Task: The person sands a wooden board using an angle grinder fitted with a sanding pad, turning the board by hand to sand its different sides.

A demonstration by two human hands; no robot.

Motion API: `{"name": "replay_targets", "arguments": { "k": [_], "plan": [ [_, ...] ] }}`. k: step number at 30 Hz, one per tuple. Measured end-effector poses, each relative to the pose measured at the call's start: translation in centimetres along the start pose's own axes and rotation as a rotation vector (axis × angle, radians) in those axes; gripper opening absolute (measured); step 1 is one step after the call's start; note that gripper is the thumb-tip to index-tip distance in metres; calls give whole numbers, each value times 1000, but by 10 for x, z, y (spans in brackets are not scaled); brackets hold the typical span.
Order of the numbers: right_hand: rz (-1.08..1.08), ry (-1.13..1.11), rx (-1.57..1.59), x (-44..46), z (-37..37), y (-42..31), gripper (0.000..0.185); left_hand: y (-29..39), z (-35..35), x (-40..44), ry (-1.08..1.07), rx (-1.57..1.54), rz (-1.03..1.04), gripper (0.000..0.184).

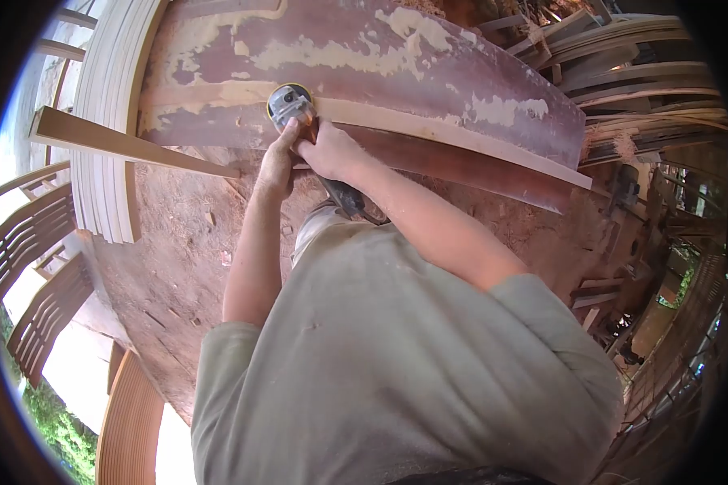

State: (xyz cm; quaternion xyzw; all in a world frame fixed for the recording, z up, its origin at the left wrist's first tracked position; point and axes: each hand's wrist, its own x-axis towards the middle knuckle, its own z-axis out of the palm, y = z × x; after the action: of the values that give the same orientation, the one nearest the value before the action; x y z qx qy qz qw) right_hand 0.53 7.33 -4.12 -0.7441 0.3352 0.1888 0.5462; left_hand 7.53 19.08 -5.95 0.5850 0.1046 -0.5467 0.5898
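Note:
An angle grinder (pixel 289 105) with a round, yellow-rimmed disc is held between my two hands at the near edge of the workbench. My left hand (pixel 278 162) is closed on its body from the left, thumb pointing forward. My right hand (pixel 333 150) wraps round it from the right, with the fingers partly hidden. The disc's head rests on or just over a pale wooden strip (pixel 437 132) running along the edge of the bench top (pixel 340 85). Whether the disc touches the wood I cannot tell.
Long pale boards (pixel 109 113) are stacked at the left, with a single plank (pixel 137 144) lying across them. Curved slatted wooden pieces (pixel 48 299) stand farther left. Piled wood strips (pixel 631 81) and shavings are at the right. Sawdust and scraps cover the ground (pixel 186 267).

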Motion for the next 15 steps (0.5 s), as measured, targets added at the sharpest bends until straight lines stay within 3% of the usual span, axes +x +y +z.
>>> {"name": "replay_targets", "arguments": {
  "k": [4, 15],
  "plan": [
    [57, 181, -180, -22, -15, 15, 62, -15, 31, 1, -151, 7, -91, 63],
    [211, 359, -134, -91, -84, 96, 73, -62, 137, 8, -408, 74, -184, 70]
  ]
}}
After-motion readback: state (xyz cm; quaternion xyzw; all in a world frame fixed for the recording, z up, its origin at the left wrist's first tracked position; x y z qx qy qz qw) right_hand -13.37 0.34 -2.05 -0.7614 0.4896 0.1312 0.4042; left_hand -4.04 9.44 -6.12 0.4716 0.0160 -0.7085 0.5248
